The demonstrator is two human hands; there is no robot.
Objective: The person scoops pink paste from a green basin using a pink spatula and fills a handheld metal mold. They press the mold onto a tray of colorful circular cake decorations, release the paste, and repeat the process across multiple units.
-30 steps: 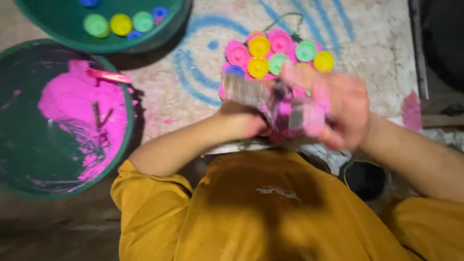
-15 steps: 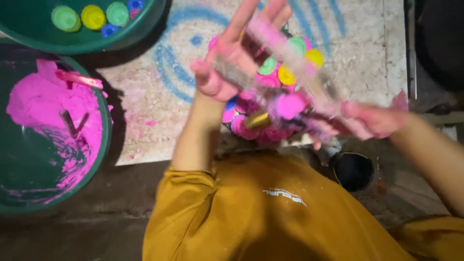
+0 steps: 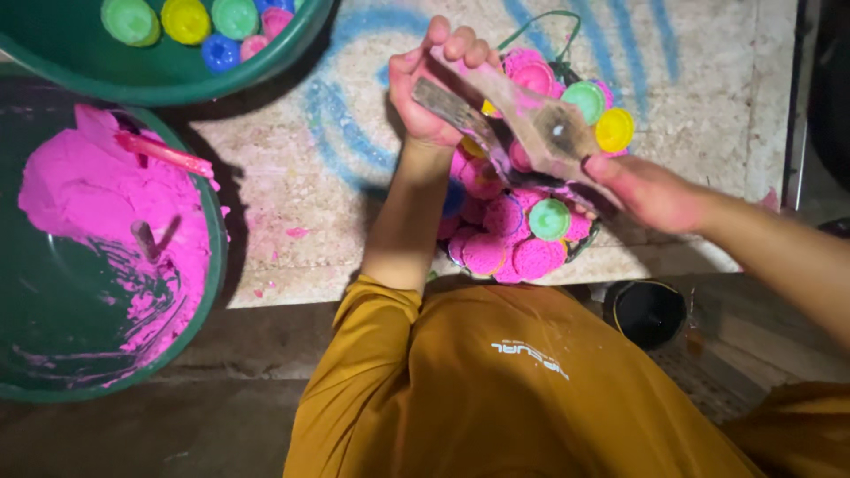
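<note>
I see my left hand (image 3: 438, 84) and right hand (image 3: 642, 190) each clenched on an end of a clear, pink-smeared plastic sleeve (image 3: 522, 124) above the tray (image 3: 584, 248) near the slab's front edge; it looks light, limp, slippery, best pinched at the ends.

The left hand (image 3: 434, 84) now sits higher and further left than a second ago, gripping one end of the clear plastic bag (image 3: 522, 119); the right hand (image 3: 651, 190) has dropped lower, stretching the bag out over the moulds
</note>
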